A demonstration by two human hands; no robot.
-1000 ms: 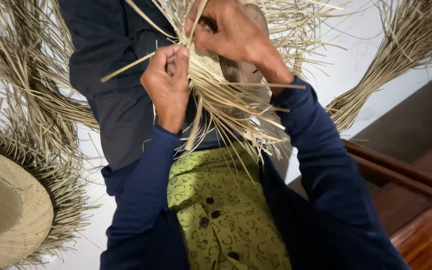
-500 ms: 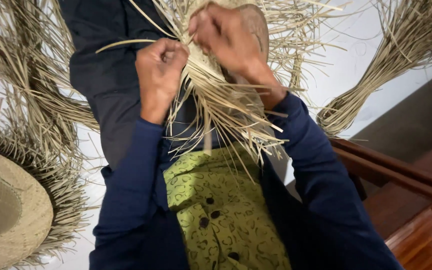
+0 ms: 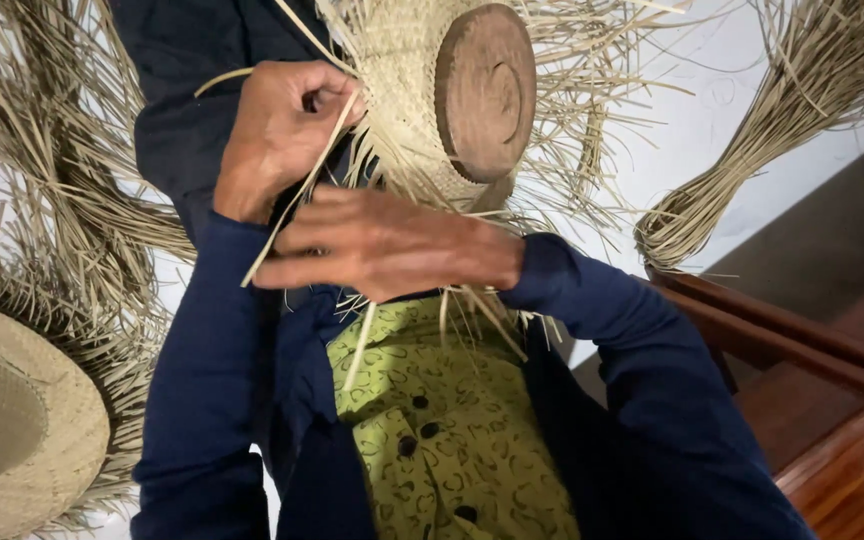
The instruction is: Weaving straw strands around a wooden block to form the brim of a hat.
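Observation:
A half-woven straw hat (image 3: 402, 90) sits on a round wooden block (image 3: 487, 90), held up over my lap. Loose straw strands (image 3: 572, 150) stick out all around it. My left hand (image 3: 277, 135) is a fist at the hat's left edge, closed on a few strands; one long strand (image 3: 297, 195) runs down from it. My right hand (image 3: 382, 245) lies just below the hat, fingers stretched to the left across the hanging strands. Its thumb is hidden, so its grip is unclear.
A finished woven hat brim (image 3: 22, 430) lies at the lower left. Bundles of straw fan out at the upper left (image 3: 52, 150) and upper right (image 3: 752, 150) on a white floor. A brown wooden rail (image 3: 802, 350) runs along the right.
My right hand has dropped from the hat's top to below it, uncovering the wooden block. My left hand stays clenched on strands at the hat's left edge.

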